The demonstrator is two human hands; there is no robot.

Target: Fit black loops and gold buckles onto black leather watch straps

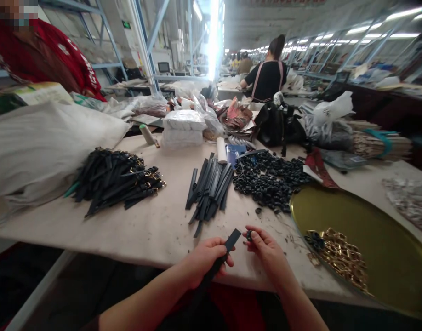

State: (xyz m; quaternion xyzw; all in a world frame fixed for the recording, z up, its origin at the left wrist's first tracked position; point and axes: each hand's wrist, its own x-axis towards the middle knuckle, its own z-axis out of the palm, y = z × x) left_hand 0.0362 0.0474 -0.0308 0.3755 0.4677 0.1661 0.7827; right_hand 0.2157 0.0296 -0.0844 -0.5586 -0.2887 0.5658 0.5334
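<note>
My left hand (211, 257) is closed around a black strap (233, 239), whose flat end points up and to the right while the rest hangs down past the table edge. Between the thumb and fingers of my right hand (262, 246) is a small black loop (249, 235), just to the right of the strap's end and apart from it. A bundle of loose black straps (209, 184) lies ahead of my hands. Beyond my right hand spreads a heap of small black loops (269, 179). To the left is a pile of black straps with gold buckles (117, 184).
A gold-coloured tray (376, 243) at the right holds gold buckles (345, 257). A white sack (48, 147) fills the left side. Wrapped white packages (184, 126), a thread cone (147, 134) and a black bag (278, 124) stand at the back. Other people are beyond the table.
</note>
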